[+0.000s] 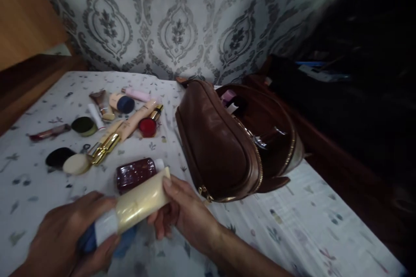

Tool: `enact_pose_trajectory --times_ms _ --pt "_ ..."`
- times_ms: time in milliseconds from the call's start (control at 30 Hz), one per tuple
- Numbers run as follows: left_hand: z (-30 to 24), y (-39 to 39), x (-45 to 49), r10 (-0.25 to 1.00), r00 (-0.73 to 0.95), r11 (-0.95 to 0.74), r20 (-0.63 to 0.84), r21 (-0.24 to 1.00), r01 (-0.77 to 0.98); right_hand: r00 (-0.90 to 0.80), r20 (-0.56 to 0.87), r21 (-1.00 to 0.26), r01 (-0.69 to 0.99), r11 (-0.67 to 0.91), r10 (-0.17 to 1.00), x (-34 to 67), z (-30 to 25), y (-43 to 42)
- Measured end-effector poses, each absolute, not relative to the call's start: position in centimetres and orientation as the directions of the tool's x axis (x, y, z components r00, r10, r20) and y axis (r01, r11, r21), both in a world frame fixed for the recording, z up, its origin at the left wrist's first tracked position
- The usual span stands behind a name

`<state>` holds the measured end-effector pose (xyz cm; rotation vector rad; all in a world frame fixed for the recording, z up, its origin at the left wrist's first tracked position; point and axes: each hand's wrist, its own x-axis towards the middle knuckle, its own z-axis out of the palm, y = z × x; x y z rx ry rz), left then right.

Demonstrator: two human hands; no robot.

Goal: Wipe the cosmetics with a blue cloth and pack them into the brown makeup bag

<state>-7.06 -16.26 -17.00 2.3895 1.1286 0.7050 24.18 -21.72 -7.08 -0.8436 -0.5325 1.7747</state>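
1. Pale yellow and glossy, a squeeze tube is held up over the near part of a tabletop covered in white printed cloth, left of centre.
2. The left hand is closed around the tube's white cap. Something dark blue shows under its fingers; whether it belongs to the cap is unclear.
3. The right hand pinches the tube's flat end between thumb and fingers, its other fingers loosely curled.
4. The step in hand seems to be handling this tube with both hands. The next move probably calls for one hand to ease off while the other keeps a firm hold, clear of the dark red bottle lying just beyond.
5. Towards the tabletop's right edge a brown bag lies unzipped, a pink item showing inside.
6. Towards the left edge lie loose cosmetics: a beige tube, a red round pot, gold cases and a blue-capped bottle. A patterned hanging rises behind the far edge.
7. No brand or label can be read. Faint marks on the beige tube may be lettering, but they are too small and blurred to make out.
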Motion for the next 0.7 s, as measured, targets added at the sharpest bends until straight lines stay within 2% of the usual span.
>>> enact_pose_trajectory --times_ms 100,133,233,300,400,500,567,700 --pt "-9.2 -14.6 -0.8 0.669 0.686 -0.732 0.288 0.420 0.537 -0.116 -0.329 -0.741 -0.584 -0.332 0.937 24.4 -7.2 -21.4" --pt "-7.5 -14.3 0.8 0.656 0.676 -0.749 0.336 0.395 0.532 -0.090 -0.334 -0.764 -0.557 -0.326 0.938 24.5 -7.2 -21.4" --pt "-5.2 -13.9 3.1 0.602 0.717 -0.794 0.350 0.351 0.496 -0.053 -0.325 -0.847 -0.427 -0.315 0.944 24.8 -7.3 -21.5" --pt "-5.1 -13.8 3.0 0.582 0.757 -0.806 0.298 0.338 0.486 -0.063 -0.313 -0.903 -0.289 -0.318 0.948 25.1 -7.2 -21.6" --pt "-4.7 -13.3 2.2 0.590 0.788 -0.784 0.179 0.358 0.506 -0.053 -0.255 -0.966 0.061 -0.251 0.966 25.6 -6.7 -21.8" --pt "-3.8 -13.0 2.0 0.631 0.771 -0.724 0.087 0.422 0.545 0.003 -0.166 -0.917 0.368 -0.155 0.986 25.9 -6.1 -22.0" --pt "-3.3 -12.9 2.1 0.663 0.745 -0.683 0.070 0.465 0.564 0.027 -0.137 -0.881 0.453 -0.134 0.990 25.9 -5.9 -22.1" --pt "-3.2 -12.9 2.3 0.746 0.658 -0.611 0.104 0.502 0.612 0.055 -0.097 -0.852 0.511 -0.111 0.994 25.7 -5.7 -22.1"
